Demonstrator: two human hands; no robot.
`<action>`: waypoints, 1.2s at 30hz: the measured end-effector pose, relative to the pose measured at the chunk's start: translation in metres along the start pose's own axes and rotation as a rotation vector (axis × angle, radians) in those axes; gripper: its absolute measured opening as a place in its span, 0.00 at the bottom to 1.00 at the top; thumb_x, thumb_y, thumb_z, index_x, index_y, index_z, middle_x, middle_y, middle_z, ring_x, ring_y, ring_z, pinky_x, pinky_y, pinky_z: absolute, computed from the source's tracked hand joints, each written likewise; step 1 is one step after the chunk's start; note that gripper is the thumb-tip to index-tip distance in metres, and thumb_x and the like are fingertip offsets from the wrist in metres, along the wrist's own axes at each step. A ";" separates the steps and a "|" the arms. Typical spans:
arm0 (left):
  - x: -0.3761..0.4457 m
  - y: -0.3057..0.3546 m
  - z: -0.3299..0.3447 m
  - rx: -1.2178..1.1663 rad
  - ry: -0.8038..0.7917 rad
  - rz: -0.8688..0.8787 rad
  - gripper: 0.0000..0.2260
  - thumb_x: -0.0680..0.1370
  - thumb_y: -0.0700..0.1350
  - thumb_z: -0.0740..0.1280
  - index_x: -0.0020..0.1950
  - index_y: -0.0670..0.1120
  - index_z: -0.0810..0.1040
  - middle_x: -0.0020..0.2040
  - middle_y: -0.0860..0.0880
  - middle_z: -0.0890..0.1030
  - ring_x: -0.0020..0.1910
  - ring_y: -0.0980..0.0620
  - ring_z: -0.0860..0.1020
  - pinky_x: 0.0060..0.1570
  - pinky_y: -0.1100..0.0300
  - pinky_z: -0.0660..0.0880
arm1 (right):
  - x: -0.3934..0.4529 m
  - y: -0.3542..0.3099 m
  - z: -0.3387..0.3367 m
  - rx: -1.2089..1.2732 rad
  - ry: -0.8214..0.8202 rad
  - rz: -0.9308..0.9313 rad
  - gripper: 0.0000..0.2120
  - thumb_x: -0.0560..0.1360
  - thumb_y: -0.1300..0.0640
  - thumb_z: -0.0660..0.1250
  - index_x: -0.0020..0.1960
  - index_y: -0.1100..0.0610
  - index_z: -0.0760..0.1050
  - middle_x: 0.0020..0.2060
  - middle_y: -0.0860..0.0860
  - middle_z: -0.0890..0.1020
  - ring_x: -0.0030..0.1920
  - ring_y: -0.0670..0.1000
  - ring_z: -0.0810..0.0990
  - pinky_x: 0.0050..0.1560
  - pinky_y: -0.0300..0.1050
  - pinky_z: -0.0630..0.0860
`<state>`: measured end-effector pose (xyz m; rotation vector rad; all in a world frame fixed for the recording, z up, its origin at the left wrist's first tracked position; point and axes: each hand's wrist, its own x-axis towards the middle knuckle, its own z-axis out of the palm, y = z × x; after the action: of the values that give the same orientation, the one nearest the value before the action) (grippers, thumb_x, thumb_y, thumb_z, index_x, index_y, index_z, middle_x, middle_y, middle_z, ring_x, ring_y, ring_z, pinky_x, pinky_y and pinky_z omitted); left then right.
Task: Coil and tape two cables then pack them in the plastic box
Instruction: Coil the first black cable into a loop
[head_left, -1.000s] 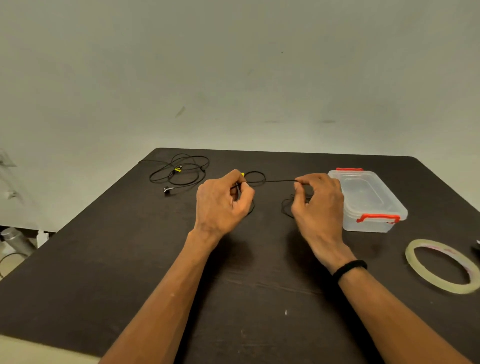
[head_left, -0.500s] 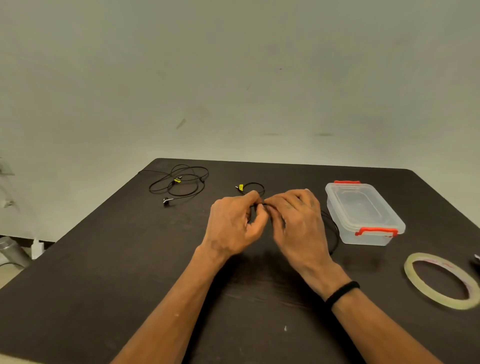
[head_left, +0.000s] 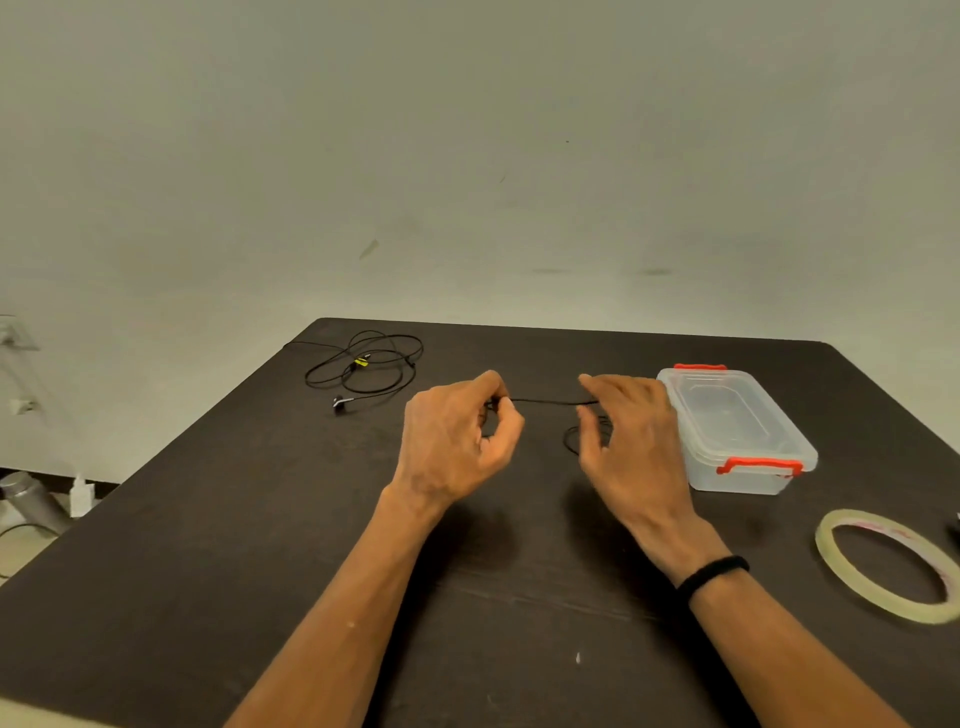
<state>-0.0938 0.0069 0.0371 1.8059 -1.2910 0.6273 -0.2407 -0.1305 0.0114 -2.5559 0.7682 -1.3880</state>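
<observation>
Two hands stretching one cable (head_left: 550, 401) above the desk (head_left: 260, 519): left hand (head_left: 457, 441) pinching its end, right hand (head_left: 631, 441) fingers curled round it; risking slack loops (head_left: 587, 439) tangling; second cable (head_left: 363, 364) lying far left, box (head_left: 737, 431) waiting closed

Both hands (head_left: 545, 441) raised side by side, fingers curled, pinching.

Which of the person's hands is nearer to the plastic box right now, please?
The right hand is nearer: it holds the black cable just beside the plastic box, on the box's left. The left hand holds the cable's other end, farther left.
</observation>
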 end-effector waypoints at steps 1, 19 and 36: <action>-0.001 0.003 0.001 0.005 -0.011 0.013 0.07 0.77 0.46 0.67 0.39 0.49 0.75 0.26 0.55 0.70 0.25 0.53 0.71 0.27 0.56 0.69 | -0.002 -0.005 0.000 -0.014 0.003 -0.053 0.18 0.77 0.61 0.75 0.66 0.58 0.81 0.59 0.54 0.84 0.60 0.59 0.78 0.57 0.56 0.78; 0.005 -0.007 -0.008 0.005 0.036 -0.047 0.08 0.76 0.45 0.66 0.37 0.49 0.75 0.25 0.54 0.70 0.24 0.53 0.70 0.26 0.56 0.68 | 0.008 -0.002 -0.011 0.263 0.128 0.257 0.09 0.82 0.60 0.69 0.61 0.58 0.84 0.52 0.53 0.87 0.51 0.51 0.84 0.56 0.50 0.83; 0.003 0.007 -0.005 -0.001 -0.097 0.062 0.08 0.76 0.48 0.67 0.38 0.50 0.74 0.26 0.56 0.68 0.25 0.54 0.69 0.27 0.61 0.64 | -0.007 -0.031 0.002 0.348 -0.033 -0.130 0.09 0.81 0.65 0.70 0.60 0.61 0.84 0.48 0.51 0.85 0.40 0.42 0.81 0.48 0.40 0.82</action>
<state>-0.0990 0.0084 0.0445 1.8204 -1.4157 0.5782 -0.2309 -0.1000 0.0161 -2.3809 0.3235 -1.3708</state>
